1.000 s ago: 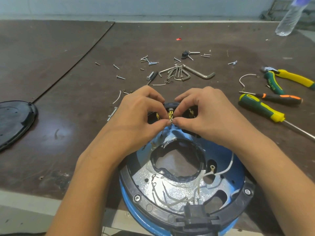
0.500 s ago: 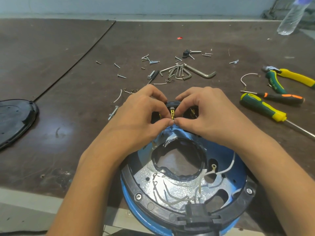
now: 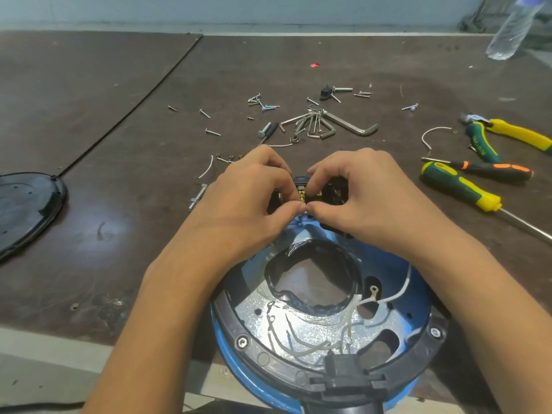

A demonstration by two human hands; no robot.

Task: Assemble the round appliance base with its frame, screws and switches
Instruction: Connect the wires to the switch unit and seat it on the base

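Pinching in tight, the fingertips (image 3: 294, 208) of both hands meet at the far rim of the round base (image 3: 400, 282). The left hand (image 3: 248, 201) and right hand (image 3: 367, 201) each curl thumb and forefinger narrowly onto the black switch block (image 3: 300, 181), with brass terminals peeking between them. Gripping from opposite sides, I'd say, steadies the small part while it seats in the rim; the exact contact is hidden behind the knuckles.

The base sits at the near edge of the table (image 3: 119, 234), ringed by its black frame (image 3: 257, 351). Loose white wires (image 3: 388, 298) trail across the silvery inside, and those could snag.

Beyond the hands lie scattered screws (image 3: 212, 132) and hex keys (image 3: 352, 127). Screwdrivers (image 3: 460, 186) and pliers (image 3: 507, 132) wait to the right, and a black cover (image 3: 27, 204) lies far left.
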